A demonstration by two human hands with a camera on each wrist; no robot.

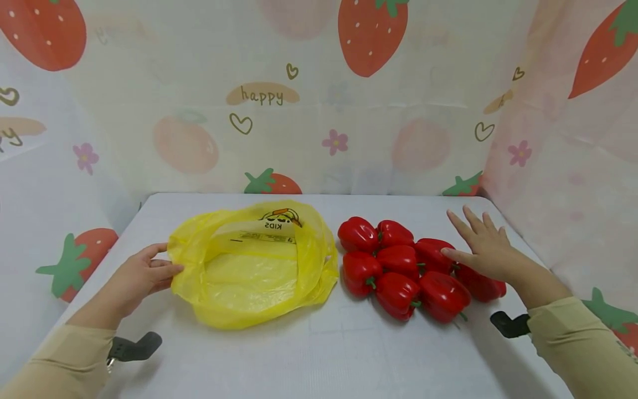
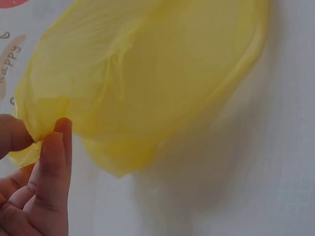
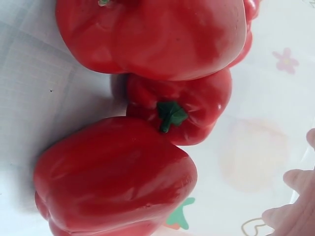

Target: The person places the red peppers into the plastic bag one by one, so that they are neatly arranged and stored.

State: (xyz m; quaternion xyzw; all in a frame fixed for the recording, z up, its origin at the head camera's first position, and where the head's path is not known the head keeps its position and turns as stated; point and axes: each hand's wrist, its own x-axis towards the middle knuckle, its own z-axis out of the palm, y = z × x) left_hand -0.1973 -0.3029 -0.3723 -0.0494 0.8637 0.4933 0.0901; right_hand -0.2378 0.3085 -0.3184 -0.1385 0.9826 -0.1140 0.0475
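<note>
A yellow plastic bag [image 1: 251, 277] lies on the left half of the table with its mouth spread wide. My left hand [image 1: 142, 277] pinches the bag's left rim between thumb and fingers; the left wrist view shows the film [image 2: 147, 73] gathered at the fingertips. To the bag's right sits a cluster of several red bell peppers [image 1: 399, 260] with green stems. Over the rightmost pepper [image 1: 480, 284] my right hand [image 1: 485, 249] hovers, fingers spread and holding nothing. In the right wrist view, a pepper [image 3: 115, 177] lies near, and the right fingers show at the edge.
A white cloth covers the table [image 1: 329, 354]. Behind and on both sides hang curtains [image 1: 319, 127] printed with strawberries, hearts and flowers. A dark wrist mount [image 1: 134, 347] sits at the left cuff, another mount [image 1: 509, 324] at the right cuff.
</note>
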